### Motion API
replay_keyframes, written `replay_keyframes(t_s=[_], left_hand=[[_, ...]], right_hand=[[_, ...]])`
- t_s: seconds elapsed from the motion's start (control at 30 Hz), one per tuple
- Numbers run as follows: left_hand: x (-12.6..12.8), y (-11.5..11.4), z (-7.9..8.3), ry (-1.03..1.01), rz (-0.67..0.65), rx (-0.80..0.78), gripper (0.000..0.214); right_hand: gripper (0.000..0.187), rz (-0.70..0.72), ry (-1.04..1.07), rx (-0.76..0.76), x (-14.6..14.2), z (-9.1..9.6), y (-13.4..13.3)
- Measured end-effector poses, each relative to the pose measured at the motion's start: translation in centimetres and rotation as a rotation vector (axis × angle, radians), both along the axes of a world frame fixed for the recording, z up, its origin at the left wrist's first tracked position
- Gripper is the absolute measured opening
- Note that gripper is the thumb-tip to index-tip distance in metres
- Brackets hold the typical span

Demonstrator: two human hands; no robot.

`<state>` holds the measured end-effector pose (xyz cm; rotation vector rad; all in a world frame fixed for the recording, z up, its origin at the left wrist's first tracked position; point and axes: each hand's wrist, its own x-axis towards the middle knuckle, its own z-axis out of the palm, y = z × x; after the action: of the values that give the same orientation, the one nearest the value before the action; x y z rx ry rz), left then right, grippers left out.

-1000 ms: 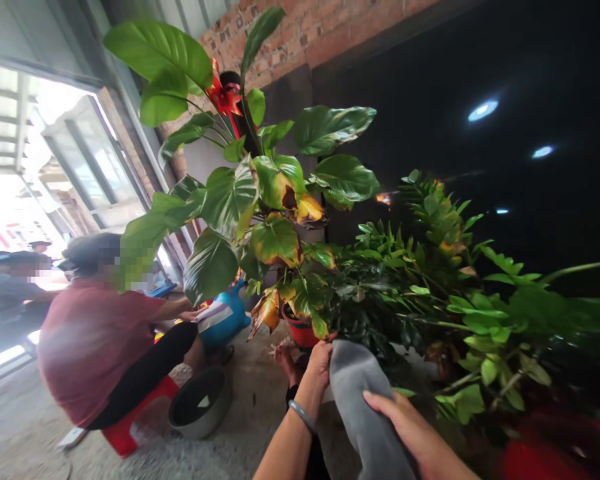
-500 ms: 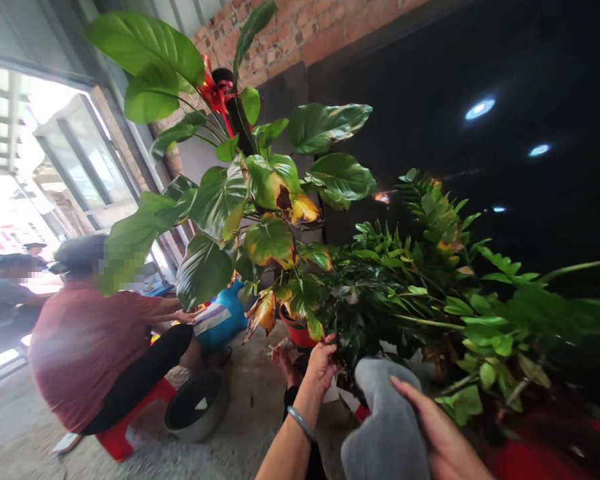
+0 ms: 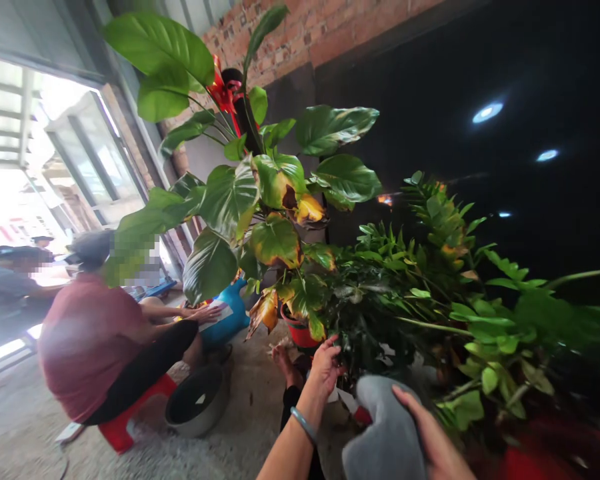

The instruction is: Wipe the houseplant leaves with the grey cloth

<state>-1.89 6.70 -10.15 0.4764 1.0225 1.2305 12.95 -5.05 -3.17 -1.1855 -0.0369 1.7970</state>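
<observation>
My left hand point(image 3: 326, 363) reaches up into the dark lower leaves of a bushy green plant point(image 3: 420, 293), its fingers spread and touching the foliage; a bracelet circles that wrist. My right hand point(image 3: 427, 433) grips a grey cloth point(image 3: 385, 433) low in the middle, just below that plant. Behind it a tall plant with big leaves point(image 3: 240, 193), some yellowed and brown, stands in a red pot point(image 3: 300, 333) and carries a red bow near its top.
A person in a red shirt point(image 3: 90, 340) sits on a red stool point(image 3: 125, 427) at left, hands on a blue object point(image 3: 225, 317). A dark bowl point(image 3: 197, 400) lies on the gravelly floor. Brick wall behind, another person at far left.
My left hand has let go of the cloth and moved up into the plant's leaves. My right hand has drawn the cloth down and to the right.
</observation>
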Motion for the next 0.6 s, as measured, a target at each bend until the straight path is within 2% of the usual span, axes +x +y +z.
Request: replay_keyframes(t_s=[0.03, 0.1, 0.2, 0.27, 0.33, 0.4, 0.47, 0.53, 0.6], left_hand=[[-0.1, 0.0, -0.1, 0.003, 0.010, 0.004, 0.040], [-0.2, 0.0, -0.3, 0.004, 0.019, 0.010, 0.039], [0.0, -0.1, -0.3, 0.004, 0.013, 0.017, 0.036], [0.3, -0.1, -0.2, -0.003, 0.011, 0.021, 0.033], [0.5, -0.1, -0.1, -0.014, 0.011, 0.032, 0.032], [0.5, -0.2, 0.1, -0.021, -0.002, 0.040, 0.034], [0.3, -0.2, 0.2, -0.025, -0.013, 0.043, 0.038], [0.1, -0.2, 0.1, -0.029, -0.012, 0.043, 0.038], [-0.1, -0.2, 0.1, -0.033, 0.000, 0.045, 0.037]], right_hand=[[0.017, 0.018, -0.004, 0.049, -0.1, -0.2, -0.6], [0.023, 0.014, -0.033, 0.145, 0.3, 1.0, -0.8], [0.024, -0.123, -0.083, 0.280, 1.7, 4.6, 1.4], [0.017, -0.232, -0.080, 0.344, 2.4, 6.1, 3.3], [0.010, -0.224, -0.054, 0.276, 2.4, 5.6, 4.3], [0.013, -0.112, -0.024, 0.134, 1.7, 3.4, 3.8], [0.014, 0.009, -0.030, 0.073, 0.7, 0.9, 2.2], [0.020, 0.096, -0.097, 0.129, -0.1, -0.2, 0.4], [0.032, 0.069, -0.197, 0.237, -0.3, 1.0, -0.5]])
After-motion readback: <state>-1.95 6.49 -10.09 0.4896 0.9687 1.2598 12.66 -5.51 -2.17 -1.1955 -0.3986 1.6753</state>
